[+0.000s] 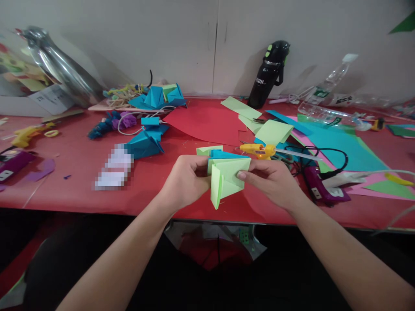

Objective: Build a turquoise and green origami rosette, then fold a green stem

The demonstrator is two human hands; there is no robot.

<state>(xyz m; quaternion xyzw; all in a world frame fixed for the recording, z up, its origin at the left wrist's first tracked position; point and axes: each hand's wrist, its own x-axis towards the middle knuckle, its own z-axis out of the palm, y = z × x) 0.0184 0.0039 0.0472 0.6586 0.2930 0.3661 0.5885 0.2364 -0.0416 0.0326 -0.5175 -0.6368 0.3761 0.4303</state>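
Light-green paper piece (pixel 231 178): folded, creased, narrow flap (pixel 215 188) at left; blue paper (pixel 225 154) along top. Held between left hand (pixel 188 179) and right hand (pixel 271 178).

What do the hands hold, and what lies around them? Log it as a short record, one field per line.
Left hand: holds the left side of a folded paper piece, light green with blue at its top
Right hand: grips its right side, thumb in front
Just beyond right hand: yellow glue gun
Beyond the piece: red sheet
Left of the hands: blue folded paper; pixelated item, unidentifiable
Against wall: black bottle, leaning
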